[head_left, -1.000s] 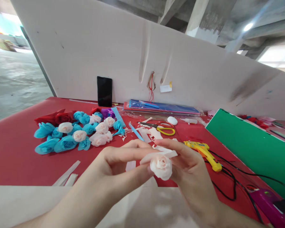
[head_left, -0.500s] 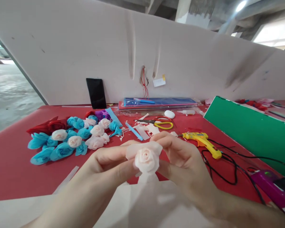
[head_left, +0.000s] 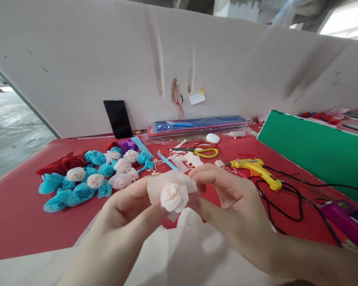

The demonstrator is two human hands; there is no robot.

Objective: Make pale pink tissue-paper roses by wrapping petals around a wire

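Note:
A pale pink crepe-paper rose (head_left: 171, 194) is held above the near edge of the red table (head_left: 14, 210), between both of my hands. My left hand (head_left: 125, 216) pinches it from the left, thumb and fingers closed on the paper. My right hand (head_left: 226, 202) grips its right side, fingers curled over the outer petal strip. The rose's base is hidden behind my fingers.
A pile of blue, pink, red and purple paper roses (head_left: 92, 174) lies at left. Yellow-handled scissors (head_left: 204, 151), a yellow glue gun (head_left: 256, 169) with black cable, a purple device (head_left: 344, 218), a green board (head_left: 313, 147), a black phone (head_left: 117, 118) and paper sheets (head_left: 197, 124) lie behind.
The rose has shifted left and slightly up between my hands. The loose paper strip now wraps round the bloom as an outer petal. My view has tilted down.

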